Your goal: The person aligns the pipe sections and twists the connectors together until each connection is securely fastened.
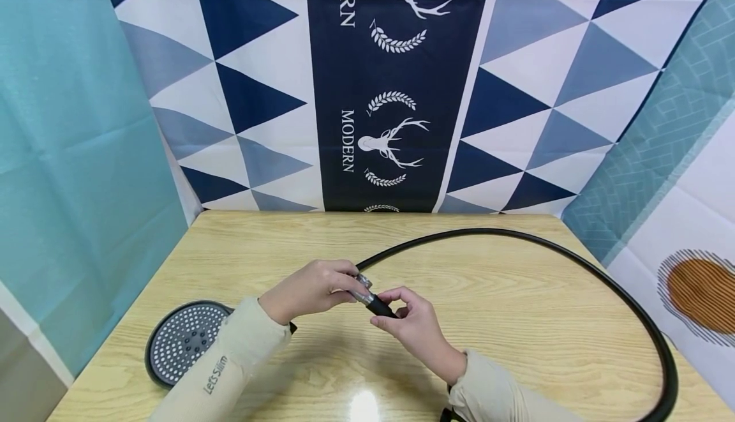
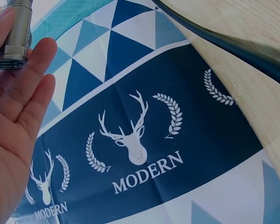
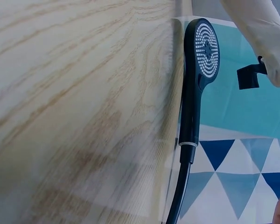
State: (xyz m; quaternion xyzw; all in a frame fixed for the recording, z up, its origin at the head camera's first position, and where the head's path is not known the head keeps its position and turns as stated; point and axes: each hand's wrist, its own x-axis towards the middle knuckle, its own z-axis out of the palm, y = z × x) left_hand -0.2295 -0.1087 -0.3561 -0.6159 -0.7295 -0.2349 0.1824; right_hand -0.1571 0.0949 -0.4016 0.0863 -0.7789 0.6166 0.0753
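Note:
My left hand grips a silver metal fitting between thumb and fingers. In the left wrist view this fitting shows a round open end, with the palm beside it. Against its lower right end in the head view sits a black hose end, which the fingers and thumb of my right hand pinch. Left of the hands lies a shower head with a grey, white-dotted face, partly covered by the left sleeve. The right wrist view shows its black handle joined to a hose.
The black hose runs from behind the left hand in a wide loop over the right side of the wooden table. A patterned curtain hangs at the table's back edge, with a teal one at the left.

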